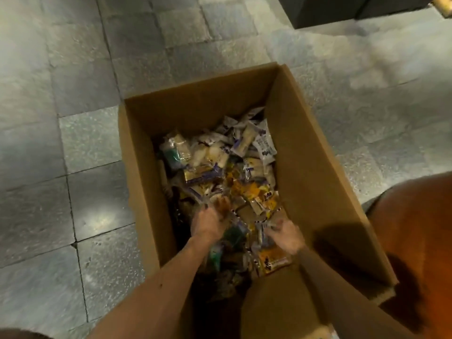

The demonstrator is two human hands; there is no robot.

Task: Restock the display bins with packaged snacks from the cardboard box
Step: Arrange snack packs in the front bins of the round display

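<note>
left grip, right grip among snacks in box

cardboard box on tiled floor | left hand, right hand among snack packets

Grey tiled floor
1 open cardboard box stands on it; a dark block sits well apart, farther off.
</note>
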